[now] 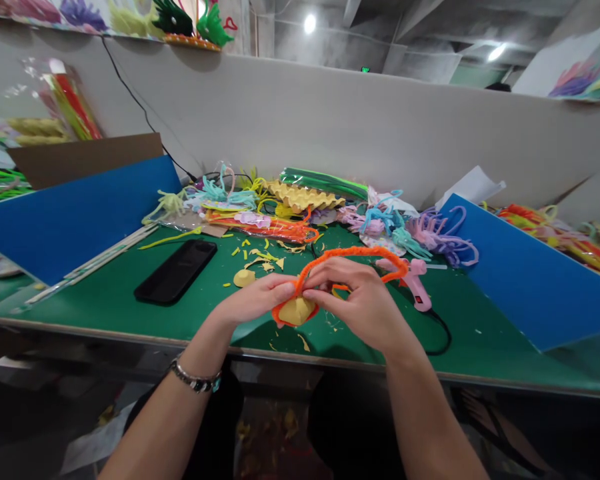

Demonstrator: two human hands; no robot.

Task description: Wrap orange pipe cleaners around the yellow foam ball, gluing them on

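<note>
Between my two hands is a small yellow cup-shaped piece (pixel 297 311), apparently cut from egg-carton card, with an orange pipe cleaner (pixel 360 251) running round its rim. My left hand (pixel 260 297) closes thumb and fingers on the left side of the piece. On the right, my right hand (pixel 357 293) pinches the pipe cleaner against it; the long loose end arches over that hand. A pink glue gun (pixel 419 287) lies just beyond my right hand. Another yellow cup piece (pixel 243 277) rests on the table near my left hand.
A black phone (pixel 176 272) lies on the green table (pixel 110 317) at left. Blue boards (pixel 80 207) flank both sides. Pipe cleaner bundles (pixel 275 228), a yellow egg carton (pixel 303 197) and fuzzy flower shapes (pixel 390 223) fill the back. Yellow scraps litter the middle.
</note>
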